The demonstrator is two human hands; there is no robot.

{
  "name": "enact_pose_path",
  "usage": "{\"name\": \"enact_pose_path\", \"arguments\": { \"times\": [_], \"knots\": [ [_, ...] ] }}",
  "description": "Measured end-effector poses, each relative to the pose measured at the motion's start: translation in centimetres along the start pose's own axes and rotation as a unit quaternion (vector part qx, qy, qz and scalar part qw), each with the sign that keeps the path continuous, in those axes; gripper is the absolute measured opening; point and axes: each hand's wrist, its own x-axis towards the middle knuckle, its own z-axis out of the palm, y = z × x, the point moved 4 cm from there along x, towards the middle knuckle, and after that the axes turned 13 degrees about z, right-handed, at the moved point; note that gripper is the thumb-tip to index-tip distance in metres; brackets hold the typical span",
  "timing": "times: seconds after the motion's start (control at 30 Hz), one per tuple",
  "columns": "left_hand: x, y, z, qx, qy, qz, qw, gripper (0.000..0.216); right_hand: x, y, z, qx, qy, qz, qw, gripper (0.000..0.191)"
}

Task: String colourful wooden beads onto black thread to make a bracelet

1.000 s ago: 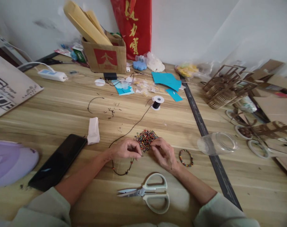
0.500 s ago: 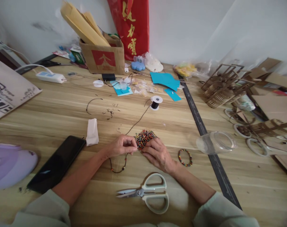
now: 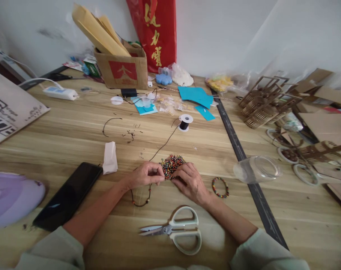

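Observation:
My left hand (image 3: 145, 175) pinches a dark cord (image 3: 139, 203) that loops toward me with a few beads on it and runs back to a black spool (image 3: 184, 122). Its fingertips sit at the near edge of a pile of coloured beads (image 3: 172, 165). My right hand (image 3: 189, 182) is closed in a pinch at the same edge of the pile, fingertips almost touching the left ones; what it holds is too small to name. A finished bead bracelet (image 3: 220, 187) lies to the right of that hand.
White-handled scissors (image 3: 176, 229) lie close to me. A black phone (image 3: 69, 194) and a folded tissue (image 3: 110, 158) are at left, a clear plastic jar (image 3: 257, 169) on its side at right. A cardboard box (image 3: 122, 68), blue paper (image 3: 197, 95) and wooden model parts (image 3: 264, 102) crowd the back.
Both hands have moved up to the near edge of the bead pile and closer together. The looped cord has drawn in slightly with the left hand.

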Motion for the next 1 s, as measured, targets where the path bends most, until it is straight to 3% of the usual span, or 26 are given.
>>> {"name": "enact_pose_path", "arguments": {
  "times": [0.23, 1.0],
  "knots": [
    [-0.02, -0.18, -0.01, -0.008, 0.005, 0.002, 1.000, 0.025, -0.06, 0.01, -0.36, 0.018, 0.025, 0.021, 0.999, 0.006],
    [0.08, -0.05, 0.09, 0.006, 0.007, 0.015, 1.000, 0.023, -0.16, -0.20, -0.02, -0.062, 0.014, 0.010, 0.998, 0.005]
  ]
}}
